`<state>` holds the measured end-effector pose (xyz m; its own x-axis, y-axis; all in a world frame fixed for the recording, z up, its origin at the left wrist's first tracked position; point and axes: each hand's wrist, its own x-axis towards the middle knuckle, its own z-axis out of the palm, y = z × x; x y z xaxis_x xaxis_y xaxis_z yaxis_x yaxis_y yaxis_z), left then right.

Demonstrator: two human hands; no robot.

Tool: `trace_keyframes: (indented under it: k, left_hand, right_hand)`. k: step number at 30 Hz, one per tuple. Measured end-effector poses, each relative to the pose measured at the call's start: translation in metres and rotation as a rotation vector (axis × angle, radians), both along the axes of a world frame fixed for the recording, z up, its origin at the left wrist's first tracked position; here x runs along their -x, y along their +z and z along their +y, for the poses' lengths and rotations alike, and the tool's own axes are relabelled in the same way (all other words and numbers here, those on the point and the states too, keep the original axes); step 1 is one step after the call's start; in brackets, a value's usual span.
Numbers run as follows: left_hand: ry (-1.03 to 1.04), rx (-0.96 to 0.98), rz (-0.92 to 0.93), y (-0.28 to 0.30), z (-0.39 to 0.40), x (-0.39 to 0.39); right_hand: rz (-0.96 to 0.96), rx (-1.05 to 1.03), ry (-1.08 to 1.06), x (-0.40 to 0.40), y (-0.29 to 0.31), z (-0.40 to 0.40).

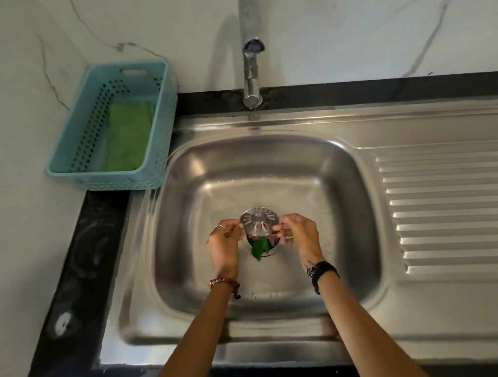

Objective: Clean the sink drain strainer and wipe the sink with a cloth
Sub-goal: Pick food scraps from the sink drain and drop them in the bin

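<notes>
A round metal drain strainer is tilted up over the drain opening in the middle of the steel sink. My left hand pinches its left rim and my right hand pinches its right rim. Under the strainer, green leaf scraps and some reddish bits lie in the drain. A folded green cloth lies inside the light blue perforated basket at the sink's back left corner.
A chrome tap stands behind the basin, centred, with its spout overhead. A ribbed steel drainboard extends to the right. Black counter borders the sink on the left, and white marble wall rises behind.
</notes>
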<state>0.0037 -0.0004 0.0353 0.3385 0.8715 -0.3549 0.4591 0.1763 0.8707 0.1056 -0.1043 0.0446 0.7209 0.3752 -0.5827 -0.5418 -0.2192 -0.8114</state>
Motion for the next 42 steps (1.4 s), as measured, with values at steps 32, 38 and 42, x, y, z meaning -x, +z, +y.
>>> trace_keyframes:
  k: [32, 38, 42]
  left_hand:
    - [-0.358, 0.128, -0.186, 0.066, -0.141, -0.223]
    - [-0.357, 0.108, -0.229, 0.067, -0.136, -0.206]
    - [-0.286, 0.068, -0.104, 0.049, -0.111, -0.156]
  right_hand:
    - [-0.461, 0.226, -0.257, -0.173, 0.056, -0.168]
    - [-0.609, 0.377, -0.222, -0.165, 0.075, -0.160]
    - [-0.784, 0.269, -0.114, -0.121, 0.094, -0.121]
